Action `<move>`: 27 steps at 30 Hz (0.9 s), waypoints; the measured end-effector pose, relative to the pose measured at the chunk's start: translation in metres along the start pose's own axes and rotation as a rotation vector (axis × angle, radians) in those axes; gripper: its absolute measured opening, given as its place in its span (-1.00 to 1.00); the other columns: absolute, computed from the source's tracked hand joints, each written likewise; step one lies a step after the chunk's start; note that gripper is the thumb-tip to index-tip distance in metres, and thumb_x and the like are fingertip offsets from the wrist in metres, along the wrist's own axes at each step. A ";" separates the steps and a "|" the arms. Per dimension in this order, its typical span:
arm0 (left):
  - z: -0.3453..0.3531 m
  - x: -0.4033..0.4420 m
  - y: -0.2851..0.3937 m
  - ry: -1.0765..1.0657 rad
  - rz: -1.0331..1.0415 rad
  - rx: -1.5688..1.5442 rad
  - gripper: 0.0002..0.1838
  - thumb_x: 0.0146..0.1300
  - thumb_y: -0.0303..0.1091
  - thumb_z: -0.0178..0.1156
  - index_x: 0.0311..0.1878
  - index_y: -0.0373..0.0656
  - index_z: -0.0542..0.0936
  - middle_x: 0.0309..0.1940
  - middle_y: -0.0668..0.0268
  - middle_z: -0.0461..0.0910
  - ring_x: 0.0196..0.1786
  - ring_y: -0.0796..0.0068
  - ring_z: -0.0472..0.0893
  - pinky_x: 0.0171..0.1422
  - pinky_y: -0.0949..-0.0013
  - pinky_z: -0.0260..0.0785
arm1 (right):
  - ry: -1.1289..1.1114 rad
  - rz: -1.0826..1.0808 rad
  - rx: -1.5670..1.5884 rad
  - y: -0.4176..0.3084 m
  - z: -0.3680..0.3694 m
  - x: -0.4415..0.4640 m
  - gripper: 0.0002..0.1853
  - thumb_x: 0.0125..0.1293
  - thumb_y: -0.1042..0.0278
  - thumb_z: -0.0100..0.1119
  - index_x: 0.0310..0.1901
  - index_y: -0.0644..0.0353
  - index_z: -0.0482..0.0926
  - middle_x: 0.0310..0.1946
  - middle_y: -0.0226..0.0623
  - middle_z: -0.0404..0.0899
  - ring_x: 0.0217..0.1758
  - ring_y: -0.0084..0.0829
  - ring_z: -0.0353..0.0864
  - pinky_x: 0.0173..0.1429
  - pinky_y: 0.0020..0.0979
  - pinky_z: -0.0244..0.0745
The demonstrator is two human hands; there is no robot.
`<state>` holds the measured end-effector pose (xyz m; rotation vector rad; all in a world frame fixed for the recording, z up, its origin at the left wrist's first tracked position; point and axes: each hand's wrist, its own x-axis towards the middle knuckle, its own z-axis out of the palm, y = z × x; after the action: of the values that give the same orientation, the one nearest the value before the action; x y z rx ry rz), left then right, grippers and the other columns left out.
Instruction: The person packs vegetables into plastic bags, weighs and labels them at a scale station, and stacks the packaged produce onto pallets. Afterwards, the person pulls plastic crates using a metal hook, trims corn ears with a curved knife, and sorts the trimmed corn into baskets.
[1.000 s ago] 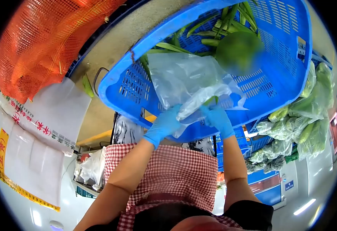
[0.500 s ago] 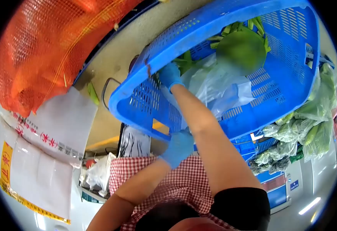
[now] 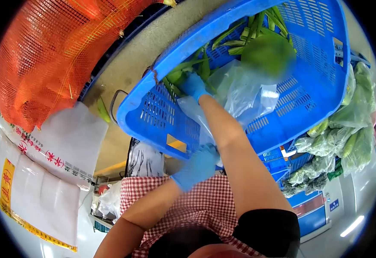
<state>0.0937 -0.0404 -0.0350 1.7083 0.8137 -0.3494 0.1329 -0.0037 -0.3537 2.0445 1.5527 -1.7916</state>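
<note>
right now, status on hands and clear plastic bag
Right blue-gloved hand among green leaves. Left blue-gloved hand at near edge of clear plastic bag. Bag in blue perforated plastic basket, partly behind right forearm.

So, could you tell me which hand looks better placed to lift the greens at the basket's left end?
Probably the right hand: it is in the basket, right at those greens. The left hand is back near the rim, by the plastic bag.

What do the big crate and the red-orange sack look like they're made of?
The crate: probably molded plastic, semi-glossy blue, judging by its slotted walls and smooth rim. The sack: seemingly woven plastic mesh, slightly shiny; an open net weave shows.
</note>
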 end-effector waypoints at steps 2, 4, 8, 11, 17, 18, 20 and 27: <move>0.027 -0.007 0.004 0.159 0.162 -0.268 -0.85 -0.13 -0.43 0.07 -0.43 -0.25 0.53 -0.53 0.10 0.49 -0.47 0.18 0.50 -0.38 0.19 0.32 | 0.262 -0.125 -0.218 -0.021 0.019 -0.010 -0.29 -0.12 0.03 0.30 0.10 0.14 0.35 0.03 0.01 0.39 0.08 -0.06 0.40 0.15 -0.17 0.31; 0.063 -0.010 0.010 0.113 0.133 -0.461 -0.80 0.06 -0.30 0.04 -0.40 -0.23 0.55 -0.48 0.16 0.55 -0.38 0.21 0.53 -0.24 0.22 0.32 | 0.138 0.095 -0.176 -0.043 0.016 -0.007 -0.30 -0.15 0.05 0.32 0.08 0.14 0.36 -0.02 -0.01 0.42 0.02 -0.09 0.45 0.12 -0.20 0.34; 0.034 -0.004 0.006 -0.073 -0.140 -0.620 -0.65 0.21 -0.11 0.02 -0.38 -0.25 0.56 -0.46 0.17 0.59 -0.39 0.21 0.56 -0.18 0.24 0.36 | -0.091 0.061 -0.095 -0.050 -0.028 -0.010 -0.23 -0.24 -0.05 0.39 0.05 0.15 0.41 -0.06 -0.07 0.47 -0.03 -0.10 0.47 0.07 -0.21 0.38; -0.006 0.006 -0.006 -0.458 -0.341 -0.798 -0.65 0.20 -0.09 0.05 -0.27 -0.22 0.58 -0.49 0.22 0.60 -0.35 0.36 0.58 -0.15 0.31 0.39 | -0.131 -0.182 -0.051 -0.024 -0.066 -0.021 -0.16 -0.31 -0.08 0.45 0.03 0.23 0.42 -0.05 -0.11 0.49 -0.03 -0.18 0.49 0.04 -0.27 0.40; -0.051 0.006 -0.009 -0.217 -0.475 -1.363 -0.71 0.13 -0.19 0.13 -0.26 -0.23 0.61 -0.55 0.29 0.57 -0.58 0.60 0.49 -0.47 0.59 0.29 | 0.012 -0.029 0.697 -0.069 -0.251 -0.127 -0.39 -0.05 0.36 0.34 0.07 0.33 0.35 -0.02 -0.22 0.46 0.02 -0.39 0.45 0.08 -0.40 0.36; -0.059 0.005 -0.009 -0.022 -0.462 -1.487 -0.73 0.13 -0.22 0.12 -0.24 -0.23 0.61 -0.54 0.28 0.57 -0.60 0.61 0.47 -0.49 0.61 0.28 | 0.086 -0.086 0.864 -0.064 -0.271 -0.143 -0.42 -0.03 0.42 0.29 0.08 0.31 0.34 0.00 -0.22 0.45 0.04 -0.38 0.43 0.10 -0.39 0.34; -0.062 0.003 -0.016 0.278 -0.550 -1.726 -0.73 0.11 -0.35 0.07 -0.16 -0.26 0.58 -0.59 0.32 0.54 -0.66 0.64 0.40 -0.55 0.63 0.22 | 0.249 -0.139 0.898 -0.053 -0.309 -0.182 -0.41 0.00 0.36 0.26 0.11 0.28 0.32 0.05 -0.19 0.41 0.11 -0.30 0.39 0.15 -0.31 0.30; -0.071 0.001 -0.015 0.339 -0.214 -1.934 -0.68 0.11 -0.41 0.04 -0.05 -0.28 0.44 -0.39 0.23 0.51 -0.57 0.51 0.46 -0.44 0.45 0.36 | 0.147 -0.224 0.858 -0.032 -0.329 -0.242 -0.16 -0.14 0.15 0.41 0.19 0.25 0.23 0.12 -0.20 0.34 0.17 -0.24 0.34 0.22 -0.23 0.27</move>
<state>0.0719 0.0277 -0.0254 -0.1605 0.9714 0.5363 0.3913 0.0462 -0.0400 2.4071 1.1698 -2.8158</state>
